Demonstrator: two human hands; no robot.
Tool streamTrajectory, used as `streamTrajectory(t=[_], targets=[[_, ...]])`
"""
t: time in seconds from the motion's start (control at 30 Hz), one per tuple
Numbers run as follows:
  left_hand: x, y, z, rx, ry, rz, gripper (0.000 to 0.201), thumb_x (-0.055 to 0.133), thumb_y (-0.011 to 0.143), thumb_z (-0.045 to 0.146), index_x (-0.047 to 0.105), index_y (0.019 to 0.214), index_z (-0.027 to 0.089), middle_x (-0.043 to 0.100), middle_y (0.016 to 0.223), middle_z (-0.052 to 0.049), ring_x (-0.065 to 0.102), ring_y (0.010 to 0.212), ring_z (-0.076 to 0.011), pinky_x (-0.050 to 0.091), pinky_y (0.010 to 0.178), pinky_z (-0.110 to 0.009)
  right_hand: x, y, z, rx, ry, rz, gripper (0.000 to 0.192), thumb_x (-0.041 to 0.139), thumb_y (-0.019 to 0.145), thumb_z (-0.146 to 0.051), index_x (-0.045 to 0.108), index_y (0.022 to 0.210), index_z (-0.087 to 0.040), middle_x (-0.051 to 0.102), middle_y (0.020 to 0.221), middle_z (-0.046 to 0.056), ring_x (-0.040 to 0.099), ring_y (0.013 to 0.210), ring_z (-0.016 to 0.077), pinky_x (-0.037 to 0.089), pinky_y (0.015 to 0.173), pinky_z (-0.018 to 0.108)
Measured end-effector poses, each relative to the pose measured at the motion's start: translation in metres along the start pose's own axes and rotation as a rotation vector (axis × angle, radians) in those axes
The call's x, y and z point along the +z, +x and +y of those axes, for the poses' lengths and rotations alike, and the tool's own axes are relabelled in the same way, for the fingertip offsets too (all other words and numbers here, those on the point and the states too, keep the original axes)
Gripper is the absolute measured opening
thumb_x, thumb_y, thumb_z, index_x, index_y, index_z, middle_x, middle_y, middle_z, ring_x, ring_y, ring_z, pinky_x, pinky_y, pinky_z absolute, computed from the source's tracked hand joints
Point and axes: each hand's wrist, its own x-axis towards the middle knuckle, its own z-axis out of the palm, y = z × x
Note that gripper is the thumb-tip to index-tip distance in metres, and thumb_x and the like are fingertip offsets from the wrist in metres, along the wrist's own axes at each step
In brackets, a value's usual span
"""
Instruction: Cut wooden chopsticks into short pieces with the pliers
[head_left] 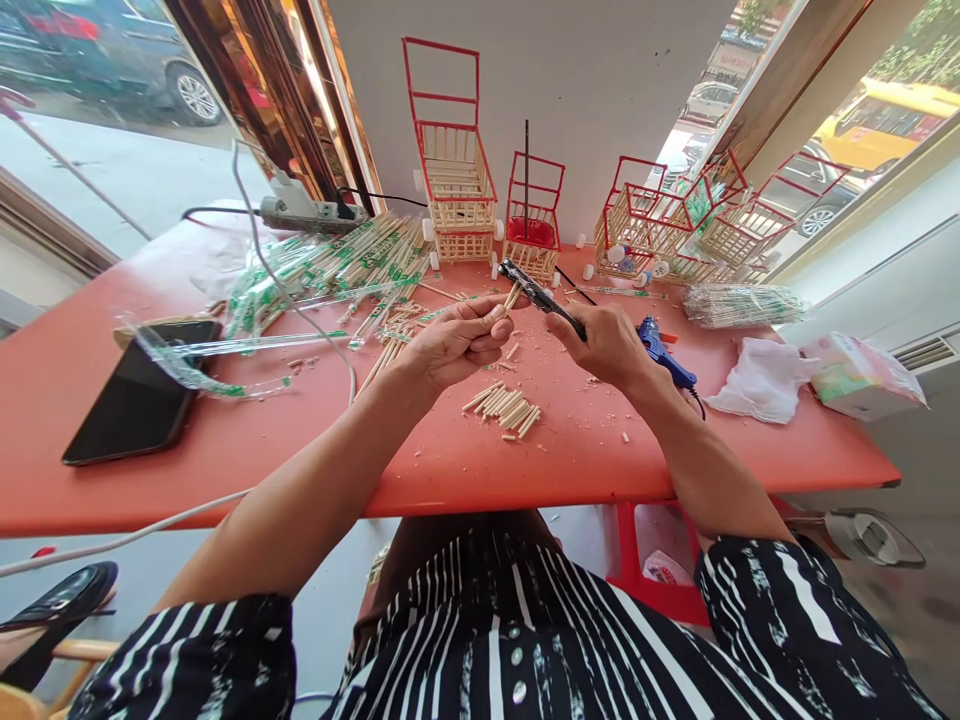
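Observation:
Thin wooden sticks (512,297) are pinched between the thumb and fingers of my left hand (466,342). My right hand (604,338) is closed around the handles of a black plier-like cutter (534,288). The cutter's jaws are right by the upper ends of the sticks; I cannot tell whether they touch. Below my hands lies a small pile of short cut stick pieces (504,405), with crumbs of wood around it. Left of my left hand are loose wooden sticks and wrapped disposable chopsticks (337,262) with green print.
Small model shopping carts (457,180) of sticks with red trim stand along the back wall. A blue glue gun (664,350) lies right of my right hand, near a white cloth (765,380) and a tissue pack (862,375). A black tablet (139,395) and a cable lie left.

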Motion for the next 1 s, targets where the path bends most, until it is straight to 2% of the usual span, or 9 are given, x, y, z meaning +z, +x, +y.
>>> streamTrajectory(t=[0.33,0.53,0.6,0.67,0.77,0.87,1.0], targets=[[-0.0019,0.001,0.0002,-0.007,-0.006,0.009,0.018,0.063,0.095,0.0,0.08,0.094,0.006,0.054,0.057,0.001,0.033,0.039,-0.0006,0.024,0.04,-0.011,0.001,0.0006,0.0025,0.01,-0.077,0.034,0.067,0.037,0.1,-0.074,0.06,0.072,-0.018,0.052,0.063,0.005,0.041,0.06,0.0148,0.024,0.061,0.033],[-0.0023,0.0002,0.0016,0.011,0.0,-0.027,0.018,0.064,0.096,0.001,0.081,0.096,0.008,0.053,0.057,0.002,0.033,0.04,-0.0006,0.024,0.041,-0.01,-0.0004,0.0008,-0.0005,0.011,0.003,0.041,0.077,0.032,0.098,-0.083,0.06,0.068,-0.018,0.053,0.059,0.005,0.045,0.057,0.0144,0.028,0.059,0.033],[-0.0021,-0.0005,0.0024,0.02,0.007,-0.053,0.022,0.061,0.097,0.001,0.082,0.096,0.008,0.054,0.058,0.001,0.033,0.04,-0.0009,0.025,0.041,-0.01,-0.0019,0.0013,-0.0018,0.067,0.169,-0.03,0.082,0.029,0.095,-0.089,0.057,0.065,-0.018,0.052,0.055,0.004,0.047,0.053,0.0132,0.032,0.056,0.031],[-0.0019,-0.0009,0.003,0.028,0.016,-0.072,0.023,0.061,0.097,0.001,0.082,0.096,0.009,0.054,0.058,0.001,0.034,0.041,-0.0012,0.026,0.041,-0.01,-0.0028,0.0025,-0.0014,0.127,0.383,-0.181,0.086,0.025,0.093,-0.092,0.059,0.068,-0.018,0.055,0.054,0.003,0.05,0.048,0.0123,0.037,0.053,0.029],[-0.0023,-0.0009,0.0034,0.041,0.037,-0.086,0.02,0.064,0.097,0.003,0.082,0.096,0.01,0.054,0.057,0.002,0.034,0.041,-0.0012,0.026,0.042,-0.01,-0.0025,0.0046,0.0025,0.142,0.55,-0.328,0.089,0.028,0.089,-0.096,0.067,0.079,-0.016,0.064,0.064,0.005,0.058,0.052,0.0126,0.044,0.052,0.026],[-0.0026,-0.0005,0.0035,0.05,0.071,-0.092,0.015,0.068,0.096,0.006,0.082,0.096,0.01,0.054,0.058,0.002,0.033,0.042,-0.001,0.026,0.042,-0.011,-0.0025,0.0056,0.0063,0.102,0.493,-0.306,0.089,0.032,0.088,-0.096,0.07,0.085,-0.015,0.067,0.071,0.006,0.063,0.058,0.0133,0.047,0.056,0.026],[-0.0022,0.0003,0.0022,0.079,0.121,-0.069,0.005,0.076,0.092,0.011,0.081,0.095,0.012,0.055,0.058,0.003,0.032,0.042,-0.0009,0.025,0.042,-0.012,-0.006,0.005,0.0046,0.067,0.313,-0.242,0.091,0.025,0.09,-0.095,0.069,0.081,-0.015,0.065,0.065,0.005,0.06,0.055,0.0122,0.044,0.062,0.027]])
